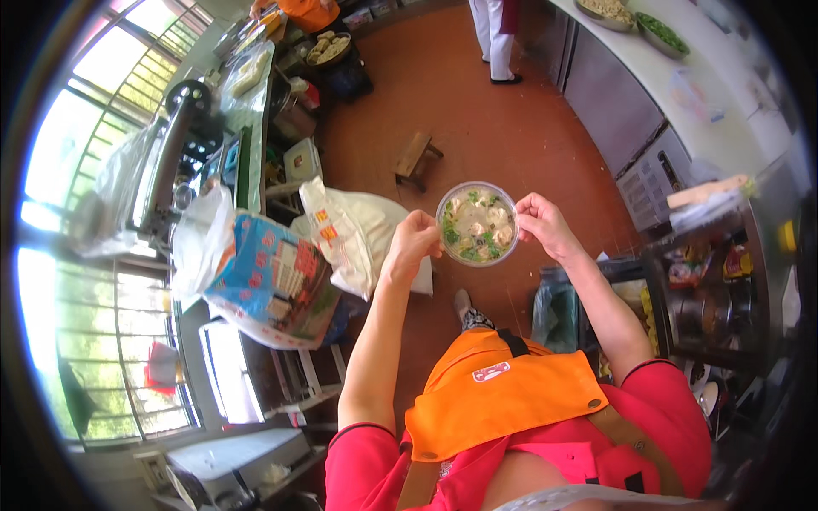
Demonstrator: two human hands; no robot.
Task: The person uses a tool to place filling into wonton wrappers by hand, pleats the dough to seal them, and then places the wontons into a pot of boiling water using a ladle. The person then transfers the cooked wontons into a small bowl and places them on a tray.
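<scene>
Between my two hands, out in front of my body, is a round clear plastic bowl (477,223) of soup with pale dumplings and chopped green herbs. My left hand (416,239) pinches its left rim with thumb and fingers. On the opposite side, my right hand (540,220) grips the right rim the same way. The bowl looks about level, held above the red-brown floor. Whether a clear lid covers it I cannot tell. An orange apron (505,396) covers my front below it.
A low wooden stool (415,158) stands on the floor ahead. Printed sacks (275,274) are at the left. A steel-fronted counter (607,89) holding food bowls runs along the right. A person in white trousers (492,38) stands ahead; a person in orange (310,14) is at the far left counter.
</scene>
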